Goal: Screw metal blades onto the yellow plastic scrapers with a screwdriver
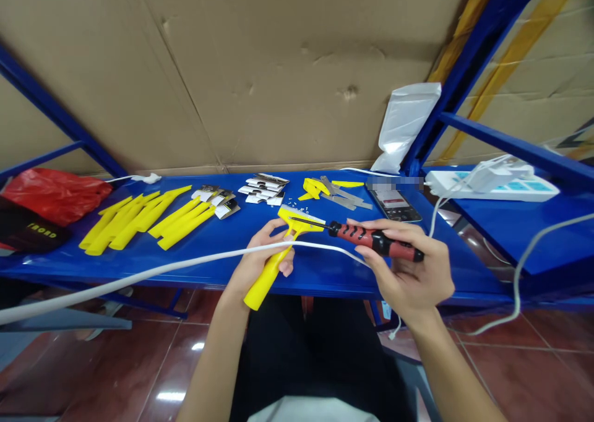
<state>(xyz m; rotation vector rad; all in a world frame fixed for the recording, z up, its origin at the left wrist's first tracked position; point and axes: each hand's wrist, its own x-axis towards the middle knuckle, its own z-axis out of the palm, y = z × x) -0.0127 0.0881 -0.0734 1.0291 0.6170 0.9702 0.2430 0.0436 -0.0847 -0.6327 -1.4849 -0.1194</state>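
My left hand [260,255] is closed around the neck of a yellow scraper [265,283], its wide head tilted up and away from me. A pale metal blade edge shows along the far side of that head. My right hand [413,270] grips a red and black screwdriver [359,235], whose thin shaft points left and lies across the scraper's head. Whether the tip sits in a screw is too small to tell. Just beyond the head, small loose screws [297,205] lie scattered on the blue table [223,261].
Yellow handles [134,224] and black-and-white cards [264,189] lie left and centre. Metal blades [346,196] and yellow parts [315,188] sit behind. A phone [394,202], a power strip [501,187] and a red bag [58,193] are around. A white cable [153,272] crosses in front.
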